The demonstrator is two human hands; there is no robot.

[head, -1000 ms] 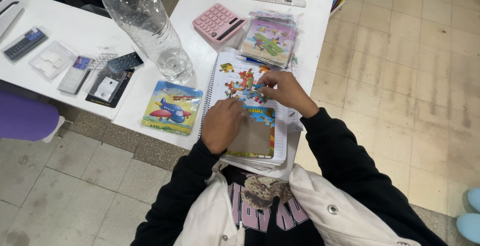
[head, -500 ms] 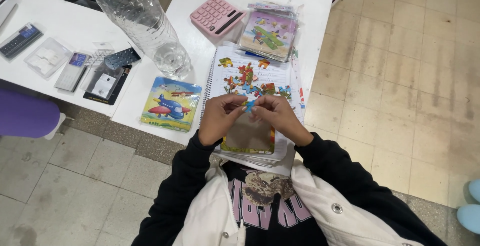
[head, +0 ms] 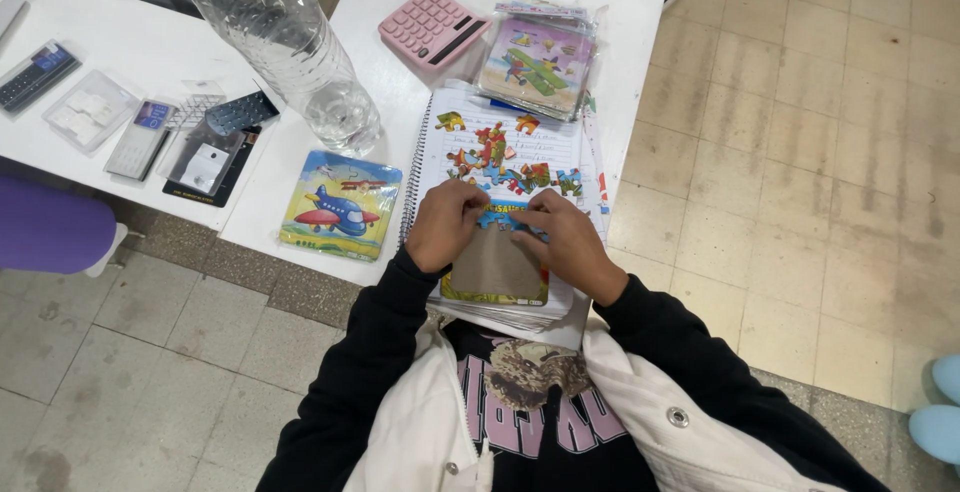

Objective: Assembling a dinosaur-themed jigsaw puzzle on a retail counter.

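Head view showed me both hands low over a puzzle tray that lay on a spiral notebook at the near edge of the white surface. My left hand was curled with fingertips pressed on the tray's top edge; my right hand pinched a small blue puzzle piece against the same edge. Loose pieces sat scattered on the notebook page just beyond. I judged the piece light, thin and stiff, likely card, easy to bend or flick away, best taken by its edges between thumb and forefinger. A finished plane puzzle lay to the left, near a clear bottle.
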